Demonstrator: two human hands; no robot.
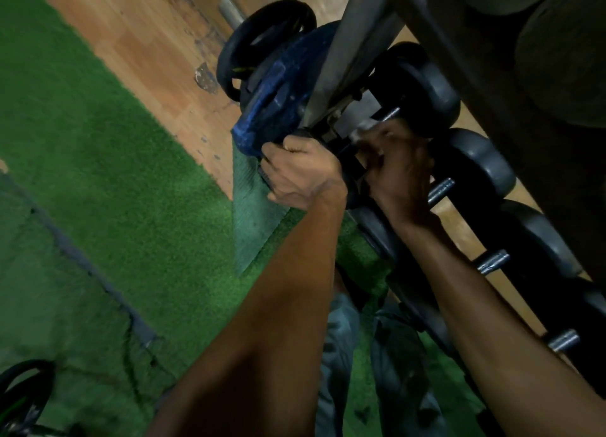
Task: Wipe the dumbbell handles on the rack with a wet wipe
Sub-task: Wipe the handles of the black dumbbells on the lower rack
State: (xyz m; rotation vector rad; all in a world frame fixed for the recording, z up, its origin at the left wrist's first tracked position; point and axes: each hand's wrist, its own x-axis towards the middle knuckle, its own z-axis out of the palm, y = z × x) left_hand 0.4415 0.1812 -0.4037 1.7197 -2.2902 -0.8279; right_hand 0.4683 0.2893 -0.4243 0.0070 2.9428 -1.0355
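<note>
left hand (303, 171) grips dark dumbbell end; right hand (398, 171) curled round steel dumbbell handle (441, 190); grey metal rack (347, 53) above

Green turf (98, 161), orange-brown wood floor (137, 40), scuffed blue plate (278, 85), black dumbbells (472, 161), silver handles (441, 190), grey rack (357, 33)

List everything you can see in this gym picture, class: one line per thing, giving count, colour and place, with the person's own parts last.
dumbbells: several, dark grey heads, row on the rack, right
dumbbell handles: four showing, silver, between the heads
rack: one, grey metal frame, top right
blue weight plate: one, beside the rack upright
black weight plates: about two, behind the blue one
turf: green, left floor
wooden floor: brown, upper left
left hand: curled at the blue plate's lower edge
right hand: curled around a dumbbell handle; wipe not discernible
</note>
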